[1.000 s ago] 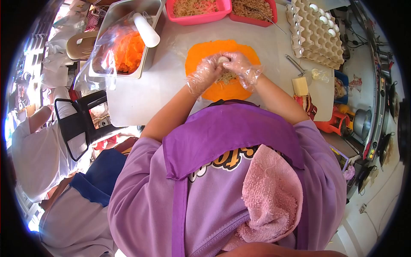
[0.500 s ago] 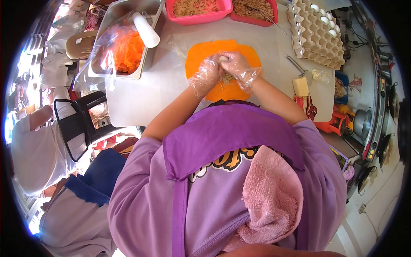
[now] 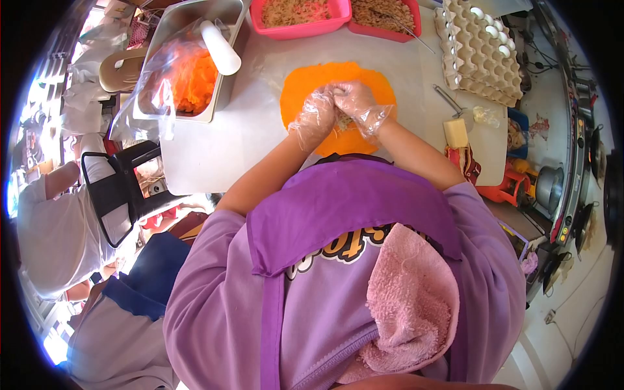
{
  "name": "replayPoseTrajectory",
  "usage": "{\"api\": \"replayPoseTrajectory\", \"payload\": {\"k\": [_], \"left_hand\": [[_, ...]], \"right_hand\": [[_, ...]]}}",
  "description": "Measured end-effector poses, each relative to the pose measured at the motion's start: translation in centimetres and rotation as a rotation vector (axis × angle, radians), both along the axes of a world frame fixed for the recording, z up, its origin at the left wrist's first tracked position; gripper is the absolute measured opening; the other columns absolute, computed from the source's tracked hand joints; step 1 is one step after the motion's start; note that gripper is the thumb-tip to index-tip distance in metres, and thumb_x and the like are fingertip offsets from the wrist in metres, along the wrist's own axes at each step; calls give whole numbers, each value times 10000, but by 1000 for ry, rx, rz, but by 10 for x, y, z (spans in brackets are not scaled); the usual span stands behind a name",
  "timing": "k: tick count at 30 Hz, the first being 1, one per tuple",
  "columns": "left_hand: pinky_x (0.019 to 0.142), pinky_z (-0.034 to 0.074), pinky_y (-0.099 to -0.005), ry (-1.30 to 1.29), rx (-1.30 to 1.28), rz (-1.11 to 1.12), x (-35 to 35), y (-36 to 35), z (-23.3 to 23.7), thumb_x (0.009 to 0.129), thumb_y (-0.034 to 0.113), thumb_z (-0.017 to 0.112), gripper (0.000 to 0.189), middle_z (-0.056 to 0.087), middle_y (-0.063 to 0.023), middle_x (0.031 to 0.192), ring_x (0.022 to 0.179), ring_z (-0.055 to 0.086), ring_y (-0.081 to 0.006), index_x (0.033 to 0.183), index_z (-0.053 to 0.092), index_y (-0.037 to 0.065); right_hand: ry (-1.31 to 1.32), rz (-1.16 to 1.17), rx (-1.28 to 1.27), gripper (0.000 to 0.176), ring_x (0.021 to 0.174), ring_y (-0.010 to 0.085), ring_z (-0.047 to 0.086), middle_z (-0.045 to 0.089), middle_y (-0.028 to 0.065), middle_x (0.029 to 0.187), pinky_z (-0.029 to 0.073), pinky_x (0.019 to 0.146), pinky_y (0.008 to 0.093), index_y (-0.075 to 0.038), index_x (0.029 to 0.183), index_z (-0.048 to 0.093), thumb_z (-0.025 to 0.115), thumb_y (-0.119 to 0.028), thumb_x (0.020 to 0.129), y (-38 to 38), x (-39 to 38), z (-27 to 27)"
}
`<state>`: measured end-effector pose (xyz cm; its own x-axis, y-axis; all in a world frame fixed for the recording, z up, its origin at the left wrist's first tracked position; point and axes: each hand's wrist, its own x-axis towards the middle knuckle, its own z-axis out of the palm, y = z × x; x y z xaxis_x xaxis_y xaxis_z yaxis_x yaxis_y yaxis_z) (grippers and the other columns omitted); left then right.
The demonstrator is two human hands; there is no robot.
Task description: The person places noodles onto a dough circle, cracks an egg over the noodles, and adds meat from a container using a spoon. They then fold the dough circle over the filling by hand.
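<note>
Both hands, in clear plastic gloves, meet over a flat orange sheet of dough (image 3: 364,78) on the table. My left hand (image 3: 318,112) and my right hand (image 3: 354,99) are closed, fingertips together around a small pale, rounded thing that looks like an egg. The fingers now cover most of it. Beneath the hands, a little shredded filling (image 3: 344,121) shows on the dough. The dough's outer edge lies flat on the table, and its near edge comes close to my purple apron (image 3: 351,195).
Upper left stands a metal pan (image 3: 227,84) with orange dough in plastic and a white pestle-like roller (image 3: 221,49). Two pink tubs (image 3: 305,29) of filling are at the back. To the right are egg trays (image 3: 478,65), a metal-handled tool (image 3: 448,97) and a yellow block (image 3: 456,132). People stand left.
My hands have drawn closer together, and the pale egg-like thing between them is more hidden. The dough stays in place. The people at the left have shifted slightly.
</note>
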<state>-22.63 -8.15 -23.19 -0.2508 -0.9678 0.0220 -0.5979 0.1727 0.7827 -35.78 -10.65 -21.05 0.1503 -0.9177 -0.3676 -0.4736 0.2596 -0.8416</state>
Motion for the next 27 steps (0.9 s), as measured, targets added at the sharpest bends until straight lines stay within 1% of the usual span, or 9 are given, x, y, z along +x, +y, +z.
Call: {"api": "replayPoseTrajectory", "payload": {"k": [5,9,15,17,18,20,21,23,27], "left_hand": [[842,494,-417,-99,24,22,-2,1,0,818,113,609,341,619,-224,1040,962,600,-386,1141,562,14],[845,493,-422,-17,61,36,-3,1,-5,820,125,611,351,611,-234,1050,960,600,-390,1141,556,-6],[836,491,-433,-143,-21,22,-5,3,3,847,136,577,306,614,-240,1033,934,601,-397,1121,568,0],[826,489,-433,-92,-3,60,-5,2,9,860,140,563,262,618,-243,1011,917,602,-399,1090,588,17],[826,489,-433,-92,-2,60,-4,1,10,860,140,563,262,618,-243,1011,917,602,-399,1090,588,17],[820,486,-433,79,22,57,1,-4,13,879,148,539,232,619,-246,993,916,603,-395,1063,603,22],[820,486,-433,79,23,58,3,-4,20,879,148,539,232,619,-246,993,916,603,-395,1063,603,22],[828,484,-421,119,201,90,7,-2,34,894,163,520,252,628,-236,998,931,609,-386,1074,605,9],[854,477,-397,141,229,123,11,0,33,903,191,512,304,627,-231,1045,980,609,-362,1138,586,13]], "right_hand": [[67,-1,-46,260,810,272,671,673,183,871,513,737,336,-68,1007,681,613,-219,807,0,0,-8],[71,6,-41,259,807,291,669,668,189,861,517,734,344,-71,998,682,604,-233,811,3,1,1],[121,11,-89,252,800,297,666,664,187,848,517,730,345,-73,991,683,587,-228,817,2,1,-11],[38,14,-39,263,810,235,673,687,153,849,511,745,319,-59,1003,684,593,-231,827,-2,-2,-23],[38,14,-37,263,810,235,673,687,153,849,511,745,319,-59,1003,684,593,-231,827,-4,-4,-24],[-173,16,25,309,853,170,654,693,106,918,502,778,290,-26,1089,653,621,-180,823,-8,-10,-27],[-174,17,25,309,853,170,654,693,106,918,502,778,290,-26,1089,653,621,-180,823,-11,-14,-29],[-269,90,109,374,901,140,621,663,79,1008,498,802,277,12,1171,598,637,-100,817,-15,-23,-33],[-331,166,113,411,922,151,616,645,101,1052,499,818,282,27,1212,558,632,-48,815,-22,-32,-43]]}}
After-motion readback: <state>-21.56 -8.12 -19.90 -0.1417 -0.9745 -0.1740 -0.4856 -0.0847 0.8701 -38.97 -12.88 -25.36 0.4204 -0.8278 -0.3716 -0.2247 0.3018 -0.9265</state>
